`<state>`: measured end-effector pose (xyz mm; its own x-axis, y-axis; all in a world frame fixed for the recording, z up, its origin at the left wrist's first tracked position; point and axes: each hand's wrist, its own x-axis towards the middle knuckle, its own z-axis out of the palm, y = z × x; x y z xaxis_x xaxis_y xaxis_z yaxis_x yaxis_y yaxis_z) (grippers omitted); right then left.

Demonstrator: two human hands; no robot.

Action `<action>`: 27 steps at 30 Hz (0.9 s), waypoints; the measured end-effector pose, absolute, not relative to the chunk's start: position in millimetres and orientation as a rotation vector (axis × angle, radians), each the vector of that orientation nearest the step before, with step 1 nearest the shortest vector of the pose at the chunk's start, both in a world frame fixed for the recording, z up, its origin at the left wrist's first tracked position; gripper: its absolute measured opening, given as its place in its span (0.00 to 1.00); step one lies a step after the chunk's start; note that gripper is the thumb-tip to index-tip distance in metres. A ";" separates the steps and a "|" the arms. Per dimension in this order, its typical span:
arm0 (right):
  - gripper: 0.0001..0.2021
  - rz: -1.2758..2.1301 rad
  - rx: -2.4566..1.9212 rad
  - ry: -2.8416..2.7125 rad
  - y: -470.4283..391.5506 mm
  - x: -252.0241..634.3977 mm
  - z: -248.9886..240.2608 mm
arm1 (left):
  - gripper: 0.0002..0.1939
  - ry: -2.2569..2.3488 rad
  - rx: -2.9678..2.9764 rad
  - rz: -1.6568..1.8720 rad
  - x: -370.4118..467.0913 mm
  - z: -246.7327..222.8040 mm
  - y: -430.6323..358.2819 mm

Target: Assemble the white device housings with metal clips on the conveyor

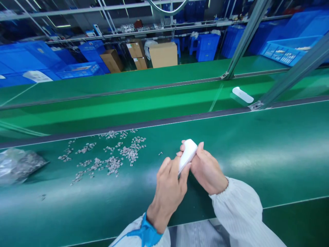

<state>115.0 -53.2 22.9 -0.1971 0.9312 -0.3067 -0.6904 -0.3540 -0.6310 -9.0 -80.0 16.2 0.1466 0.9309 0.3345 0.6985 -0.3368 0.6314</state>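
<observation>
Between my two hands is a smooth white plastic piece (189,151), long and rounded at its far end, tilted up to the right. My left hand (169,185) grips its near end, thumb on one side and fingers on the other. From the right, my right hand (207,168) closes on its far part, with the thumb along its edge and fingertips showing behind it. The underside of the piece is hidden. Many small metal clips (113,164) lie scattered on the green table (257,147) to the left, and a single clip (160,153) lies closer to my left hand.
A clear plastic bag (20,164) of small metal parts sits at the table's left. Beyond a dark rail runs a green conveyor belt (144,106) carrying another white piece (243,95). Metal posts (244,41) rise at the right. Blue crates (208,46) and cardboard boxes (163,55) stand behind.
</observation>
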 end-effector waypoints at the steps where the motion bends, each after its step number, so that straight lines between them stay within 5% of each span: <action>1: 0.21 1.790 -0.784 -0.384 -53.6 115.1 21.4 | 0.09 1.544 2.118 0.977 -9.1 16.7 -79.2; 7: 0.19 1.855 -0.688 -0.251 -50.0 121.2 8.3 | 0.06 1.506 2.145 0.787 -10.4 17.2 -80.3; 15: 0.19 1.895 -0.527 -0.286 -53.2 123.0 13.9 | 0.15 1.567 2.193 0.893 -12.6 9.4 -93.9; 18: 0.20 1.898 -0.590 -0.290 -55.1 121.2 12.5 | 0.16 1.603 1.821 0.899 -11.2 18.0 -91.5; 22: 0.18 1.892 -0.757 -0.346 -60.1 120.5 9.0 | 0.34 1.426 0.914 0.635 -9.9 34.6 -83.0; 27: 0.19 1.817 -0.892 -0.587 -67.1 121.1 9.8 | 0.25 1.062 0.693 0.716 -11.5 32.8 -80.8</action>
